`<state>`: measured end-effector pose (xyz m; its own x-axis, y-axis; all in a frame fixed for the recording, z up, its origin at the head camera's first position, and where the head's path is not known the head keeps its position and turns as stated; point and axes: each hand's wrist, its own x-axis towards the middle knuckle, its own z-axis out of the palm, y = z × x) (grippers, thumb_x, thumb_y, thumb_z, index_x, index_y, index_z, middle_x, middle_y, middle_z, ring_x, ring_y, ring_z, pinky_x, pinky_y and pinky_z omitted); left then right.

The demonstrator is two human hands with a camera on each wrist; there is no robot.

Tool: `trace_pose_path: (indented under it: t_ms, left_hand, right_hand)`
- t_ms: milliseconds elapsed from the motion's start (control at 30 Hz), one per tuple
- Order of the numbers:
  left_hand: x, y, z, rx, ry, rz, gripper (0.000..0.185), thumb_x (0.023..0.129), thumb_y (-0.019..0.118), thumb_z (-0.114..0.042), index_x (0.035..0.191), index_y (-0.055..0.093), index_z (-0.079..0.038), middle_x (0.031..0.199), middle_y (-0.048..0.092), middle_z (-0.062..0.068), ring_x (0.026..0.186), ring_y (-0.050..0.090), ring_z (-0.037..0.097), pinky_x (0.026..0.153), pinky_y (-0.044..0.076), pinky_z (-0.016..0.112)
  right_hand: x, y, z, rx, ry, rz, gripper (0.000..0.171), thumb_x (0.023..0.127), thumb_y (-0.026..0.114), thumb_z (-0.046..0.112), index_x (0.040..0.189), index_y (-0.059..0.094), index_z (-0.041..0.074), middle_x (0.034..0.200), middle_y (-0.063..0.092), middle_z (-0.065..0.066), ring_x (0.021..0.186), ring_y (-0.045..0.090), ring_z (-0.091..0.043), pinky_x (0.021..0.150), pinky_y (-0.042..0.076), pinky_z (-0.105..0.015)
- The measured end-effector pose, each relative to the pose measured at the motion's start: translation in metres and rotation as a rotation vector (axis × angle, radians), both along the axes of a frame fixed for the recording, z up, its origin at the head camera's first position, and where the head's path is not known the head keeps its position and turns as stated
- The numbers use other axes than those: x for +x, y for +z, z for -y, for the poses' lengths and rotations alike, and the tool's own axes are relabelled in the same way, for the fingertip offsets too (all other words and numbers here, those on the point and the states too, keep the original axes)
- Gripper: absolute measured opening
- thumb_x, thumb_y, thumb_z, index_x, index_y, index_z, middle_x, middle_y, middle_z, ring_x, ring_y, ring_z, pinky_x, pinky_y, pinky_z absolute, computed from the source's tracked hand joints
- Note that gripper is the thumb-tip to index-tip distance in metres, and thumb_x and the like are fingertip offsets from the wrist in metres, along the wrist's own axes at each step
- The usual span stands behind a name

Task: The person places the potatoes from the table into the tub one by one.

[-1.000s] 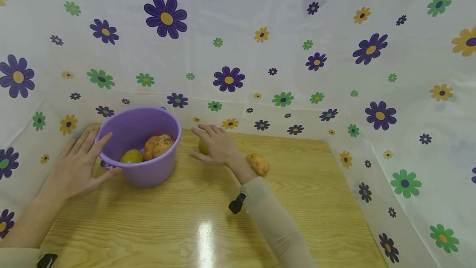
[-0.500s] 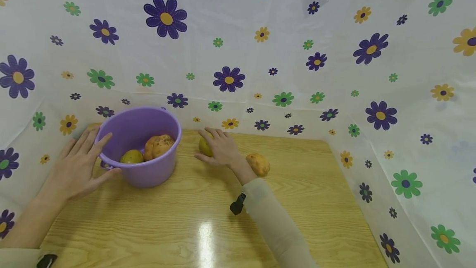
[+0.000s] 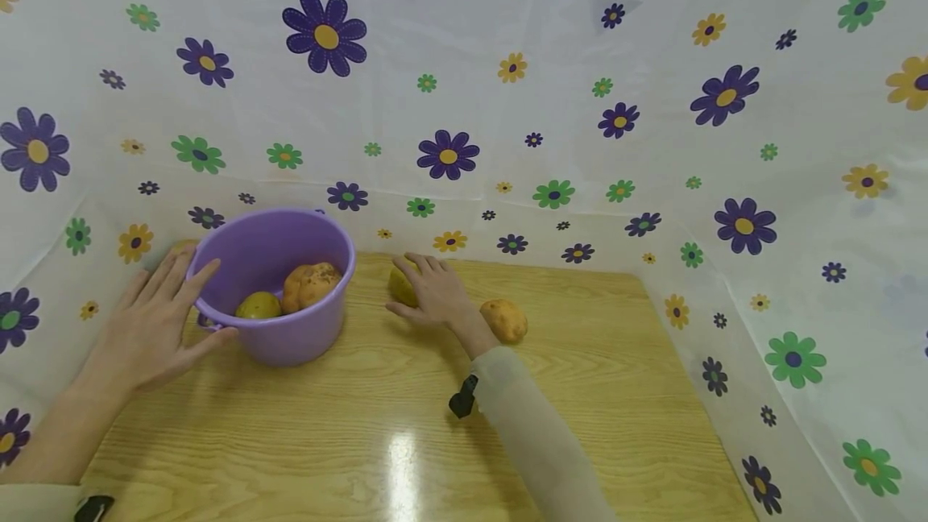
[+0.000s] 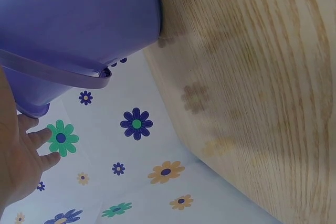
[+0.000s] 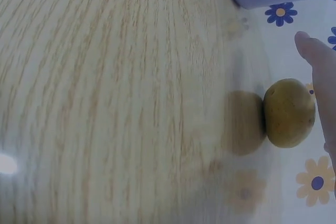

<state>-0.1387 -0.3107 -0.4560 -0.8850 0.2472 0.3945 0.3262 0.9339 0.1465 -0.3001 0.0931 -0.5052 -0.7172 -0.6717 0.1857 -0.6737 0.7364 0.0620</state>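
Observation:
A purple bucket [image 3: 290, 338] stands at the table's back left. In it lie brown potatoes [image 3: 316, 283] and a greenish-yellow round thing [image 3: 258, 306]. My left hand [image 3: 145, 325] rests on the bucket's left side, fingers straight and spread; in the left wrist view, fingertips touch near its rim, beside the handle [image 4: 58, 72]. My right hand [image 3: 438, 292] hovers over another greenish-yellow round thing [image 5: 289, 113], potato-like in the right wrist view. That thing sits on the table between thumb and fingers, with the thumb apart from it. A tan potato [image 3: 504, 321] lies right of my right wrist.
The wood-grain table [image 3: 348, 433] has a shiny reflection near its front. A white flowered sheet [image 3: 565, 103] hangs behind it and along both sides. Small dark devices [image 3: 462, 398] are strapped at the wrists.
My right hand has drawn back slightly to the right and toward me over the round thing. My left hand and the bucket have stayed put.

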Motion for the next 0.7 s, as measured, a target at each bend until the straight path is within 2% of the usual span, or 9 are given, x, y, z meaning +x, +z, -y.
trace_pose_path:
  t_ms: [200,467,700]
  left_hand:
    - [0.0,-0.002,0.001,0.003,0.0,0.002,0.1,0.093,0.066,-0.065,0.169,0.025,-0.014,0.18,0.004,0.012,0.168,0.007,0.037,0.137,-0.006,0.053]
    - [-0.001,-0.003,0.001,0.009,-0.005,-0.024,0.1,0.092,0.066,-0.067,0.168,0.028,-0.014,0.18,0.009,0.013,0.167,0.011,0.037,0.138,0.0,0.055]
    - [-0.001,-0.003,0.0,0.012,-0.006,-0.022,0.1,0.092,0.065,-0.066,0.168,0.028,-0.014,0.18,0.008,0.014,0.167,0.01,0.037,0.138,-0.002,0.053]
  right_hand:
    - [-0.002,-0.005,0.001,0.018,-0.031,0.037,0.086,0.099,0.053,0.071,0.165,0.034,0.02,0.166,0.043,-0.012,0.147,0.052,-0.034,0.122,0.047,-0.049]
    - [-0.003,-0.013,0.001,0.018,-0.063,0.094,0.086,0.1,0.048,0.073,0.167,0.029,0.022,0.168,0.039,-0.01,0.151,0.047,-0.033,0.126,0.044,-0.048]
    - [-0.007,-0.02,0.001,-0.006,-0.098,0.129,0.083,0.1,0.054,0.069,0.165,0.03,0.023,0.167,0.04,-0.011,0.15,0.047,-0.032,0.121,0.048,-0.049]
